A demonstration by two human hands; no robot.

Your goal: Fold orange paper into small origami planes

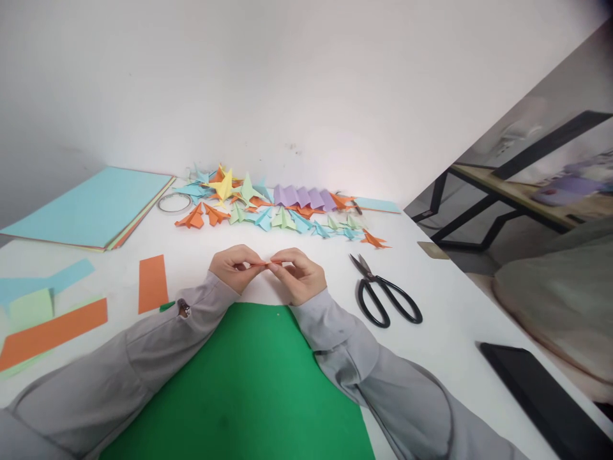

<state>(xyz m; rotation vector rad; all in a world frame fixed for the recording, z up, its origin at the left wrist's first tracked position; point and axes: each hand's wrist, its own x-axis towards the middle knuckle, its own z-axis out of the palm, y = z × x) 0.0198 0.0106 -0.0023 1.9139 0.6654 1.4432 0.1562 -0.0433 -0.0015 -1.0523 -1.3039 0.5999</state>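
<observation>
Between my fingertips is a small piece of orange paper (262, 264), thin and seemingly folded, mostly covered by the fingers. My left hand (235, 267) pinches its left end, and my right hand (301, 276) pinches the right end. Both hands are raised near the far edge of a green sheet (249, 383) that lies under my forearms. Left of my left hand lies a flat orange paper strip (152, 283). Black-handled scissors (383, 294) rest to the right of my right hand, their blades slightly apart and pointing away from me.
Folded paper shapes (285, 219) in several colours line the wall, with a purple pleated paper (304, 197) among them. At left are a stack of coloured sheets (96, 204), a tape roll (174, 203) and paper strips (57, 329). A black flat device (541, 396) sits at right.
</observation>
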